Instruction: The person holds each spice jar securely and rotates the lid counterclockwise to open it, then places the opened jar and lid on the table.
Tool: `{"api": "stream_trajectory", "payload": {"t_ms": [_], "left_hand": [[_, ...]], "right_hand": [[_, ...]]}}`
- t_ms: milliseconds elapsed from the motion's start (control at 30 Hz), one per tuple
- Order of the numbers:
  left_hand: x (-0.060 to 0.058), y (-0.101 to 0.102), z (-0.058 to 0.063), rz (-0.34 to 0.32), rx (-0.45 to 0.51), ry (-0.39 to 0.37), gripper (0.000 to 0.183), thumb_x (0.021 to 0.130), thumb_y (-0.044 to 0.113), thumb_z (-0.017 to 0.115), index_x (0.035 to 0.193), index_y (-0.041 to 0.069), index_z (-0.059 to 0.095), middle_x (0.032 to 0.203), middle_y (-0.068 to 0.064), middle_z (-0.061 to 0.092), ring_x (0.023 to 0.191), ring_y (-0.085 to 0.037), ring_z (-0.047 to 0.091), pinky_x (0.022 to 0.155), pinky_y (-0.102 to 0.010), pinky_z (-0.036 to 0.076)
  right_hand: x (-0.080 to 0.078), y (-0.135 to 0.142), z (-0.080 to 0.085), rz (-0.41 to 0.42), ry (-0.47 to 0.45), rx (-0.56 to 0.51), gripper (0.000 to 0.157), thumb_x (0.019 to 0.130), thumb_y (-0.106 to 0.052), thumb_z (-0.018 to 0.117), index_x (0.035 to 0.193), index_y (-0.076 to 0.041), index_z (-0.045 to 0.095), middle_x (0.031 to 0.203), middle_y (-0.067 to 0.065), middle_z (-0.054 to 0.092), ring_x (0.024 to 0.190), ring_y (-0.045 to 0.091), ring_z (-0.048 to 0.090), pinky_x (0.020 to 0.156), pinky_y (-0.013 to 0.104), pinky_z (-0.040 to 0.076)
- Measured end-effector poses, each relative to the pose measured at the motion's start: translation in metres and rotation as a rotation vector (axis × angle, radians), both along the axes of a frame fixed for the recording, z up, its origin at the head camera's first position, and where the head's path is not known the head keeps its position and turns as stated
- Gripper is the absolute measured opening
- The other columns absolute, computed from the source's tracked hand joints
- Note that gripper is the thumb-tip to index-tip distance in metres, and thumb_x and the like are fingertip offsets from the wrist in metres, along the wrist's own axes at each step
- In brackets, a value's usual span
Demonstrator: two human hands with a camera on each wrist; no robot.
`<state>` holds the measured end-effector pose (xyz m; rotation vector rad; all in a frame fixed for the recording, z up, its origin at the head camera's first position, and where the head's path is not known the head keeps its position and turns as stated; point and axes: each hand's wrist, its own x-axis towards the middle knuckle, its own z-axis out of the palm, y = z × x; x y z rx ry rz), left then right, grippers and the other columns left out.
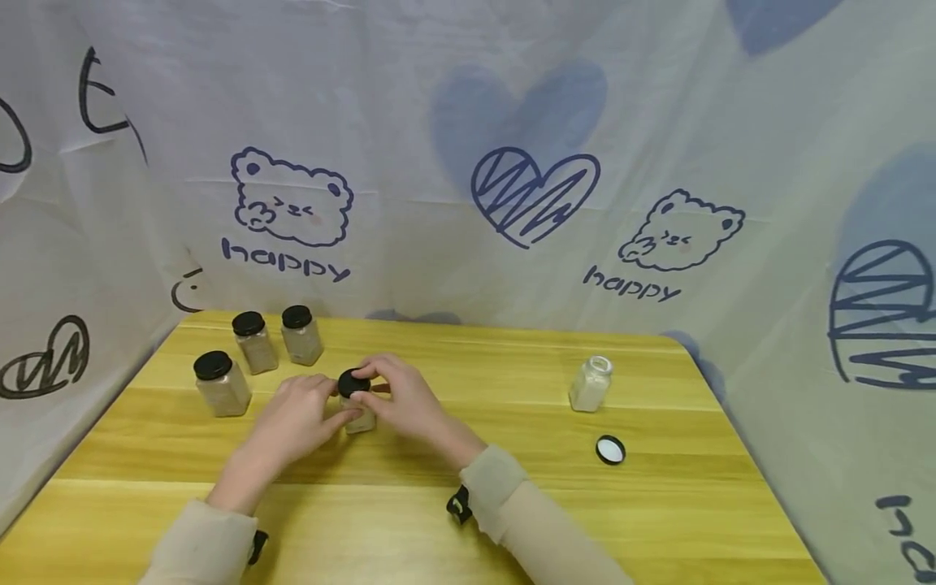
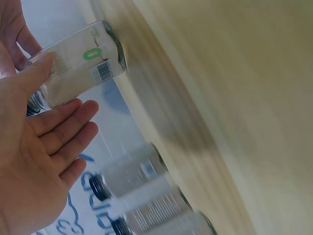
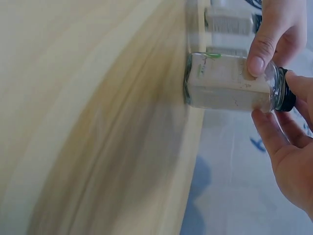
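Gripping one jar [image 1: 361,423]: left hand [image 1: 294,414] lower, right hand [image 1: 409,400] on black cap [image 1: 350,383]. Three capped jars [image 1: 259,354] near tabletop's [image 1: 366,520] far-left corner.

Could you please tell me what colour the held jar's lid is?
The lid is black; it shows best in the head view.

A jar [image 3: 232,88] sits between a person's left hand [image 1: 300,414] and right hand [image 1: 402,398], left of center at a table [image 1: 409,528]. Three more jars stand farther left: the nearest jar [image 1: 225,393] in front, a second jar [image 1: 259,351] behind it and to its right, and a third jar [image 1: 303,341] just right of the second. Well apart, at right, stands a lone jar [image 1: 588,388], a loose lid [image 1: 610,449] lying before it on the tabletop. A cloth [image 1: 409,89] hangs behind the table.
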<state>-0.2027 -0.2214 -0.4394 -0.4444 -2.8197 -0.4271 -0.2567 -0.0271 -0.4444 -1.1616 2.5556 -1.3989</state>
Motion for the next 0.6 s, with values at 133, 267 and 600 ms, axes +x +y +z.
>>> {"api": "stream_trajectory", "payload": {"t_ms": [133, 267, 600], "left_hand": [[-0.013, 0.021, -0.001, -0.029, -0.009, 0.011, 0.043, 0.092, 0.041, 0.08, 0.099, 0.0, 0.072, 0.097, -0.014, 0.072, 0.099, -0.038, 0.067, 0.098, -0.057, 0.049], [-0.024, 0.043, -0.003, -0.056, -0.04, 0.041, 0.044, 0.091, 0.041, 0.081, 0.099, -0.001, 0.071, 0.098, -0.015, 0.072, 0.102, -0.038, 0.067, 0.104, -0.056, 0.048], [-0.05, 0.103, -0.005, -0.117, -0.046, 0.064, 0.05, 0.089, 0.042, 0.083, 0.11, -0.003, 0.072, 0.105, -0.015, 0.073, 0.108, -0.037, 0.066, 0.106, -0.054, 0.049]], "right_hand": [[-0.005, 0.023, 0.002, -0.022, -0.048, -0.018, 0.025, 0.1, -0.014, 0.071, 0.124, -0.006, 0.069, 0.135, 0.007, 0.061, 0.12, 0.018, 0.063, 0.094, 0.021, 0.057], [-0.011, 0.046, 0.0, -0.043, -0.09, -0.046, 0.026, 0.099, -0.011, 0.071, 0.124, -0.006, 0.069, 0.137, 0.008, 0.06, 0.123, 0.022, 0.062, 0.095, 0.022, 0.057], [-0.019, 0.107, -0.005, -0.161, -0.146, -0.128, 0.026, 0.097, -0.006, 0.072, 0.122, -0.004, 0.069, 0.137, 0.011, 0.06, 0.128, 0.028, 0.06, 0.098, 0.027, 0.057]]}}
